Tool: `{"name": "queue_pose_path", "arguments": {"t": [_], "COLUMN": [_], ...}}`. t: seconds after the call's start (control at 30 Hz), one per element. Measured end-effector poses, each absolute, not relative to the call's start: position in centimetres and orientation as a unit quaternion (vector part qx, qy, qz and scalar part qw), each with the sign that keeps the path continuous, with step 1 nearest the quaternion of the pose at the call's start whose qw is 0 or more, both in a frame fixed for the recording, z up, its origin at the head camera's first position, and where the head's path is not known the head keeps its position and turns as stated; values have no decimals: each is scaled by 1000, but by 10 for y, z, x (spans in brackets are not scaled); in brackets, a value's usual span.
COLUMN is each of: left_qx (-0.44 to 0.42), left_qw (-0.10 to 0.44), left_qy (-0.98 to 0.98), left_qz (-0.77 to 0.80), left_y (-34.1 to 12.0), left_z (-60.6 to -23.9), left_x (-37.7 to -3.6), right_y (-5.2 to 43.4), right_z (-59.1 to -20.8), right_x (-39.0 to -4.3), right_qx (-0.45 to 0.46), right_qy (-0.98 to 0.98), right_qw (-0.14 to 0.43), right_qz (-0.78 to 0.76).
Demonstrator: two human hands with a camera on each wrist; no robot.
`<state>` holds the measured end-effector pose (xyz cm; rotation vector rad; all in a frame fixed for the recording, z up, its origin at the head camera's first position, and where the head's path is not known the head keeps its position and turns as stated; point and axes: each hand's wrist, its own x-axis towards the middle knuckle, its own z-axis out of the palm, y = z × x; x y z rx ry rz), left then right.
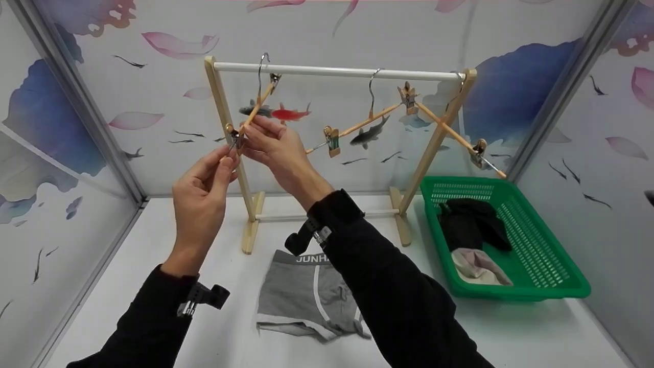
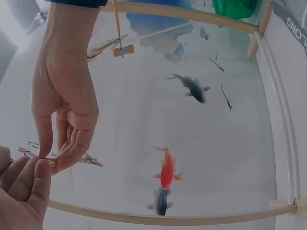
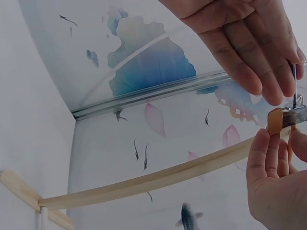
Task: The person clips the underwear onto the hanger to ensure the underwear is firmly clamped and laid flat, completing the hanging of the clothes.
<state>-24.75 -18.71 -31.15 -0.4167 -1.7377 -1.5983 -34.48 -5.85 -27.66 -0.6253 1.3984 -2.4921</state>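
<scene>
A small wooden drying rack [image 1: 332, 71] with a white rod carries three wooden clip hangers. The leftmost hanger [image 1: 257, 106] hangs tilted, with a metal clip [image 1: 234, 136] at its low end. My left hand [image 1: 227, 156] pinches that clip from below between thumb and fingertips. My right hand [image 1: 250, 140] holds the hanger's bar beside the clip from the right. In the left wrist view the right hand [image 2: 53, 153] pinches down near the clip [image 2: 91, 159], above the left hand [image 2: 33, 167]. In the right wrist view the left hand [image 3: 276, 139] touches the clip [image 3: 278, 120].
Grey underpants [image 1: 301, 296] lie flat on the white table in front of the rack. A green basket [image 1: 552, 266] at the right holds a black garment [image 1: 472, 222] and a pale one [image 1: 477, 266]. Two more hangers [image 1: 365, 122] hang to the right. Patterned walls enclose three sides.
</scene>
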Motion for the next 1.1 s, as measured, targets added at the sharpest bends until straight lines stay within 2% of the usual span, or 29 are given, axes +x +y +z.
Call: {"name": "queue_pose_path", "arguments": {"t": [0.43,1.1], "left_qx": [-156,-174], "left_qw": [372,350], "left_qy": [-677,-737], "left_qz": [-615,-552], "left_y": [-176,-161], "left_z": [-330,-385], "left_x": [-234,-224], "right_y": [-50,-19], "right_z": [-280,-329], "right_x": [-339,-344], "right_qx": [-221,-221], "right_qy": [517,568], "right_qw": [92,161], "right_qz": [-822,-777]}}
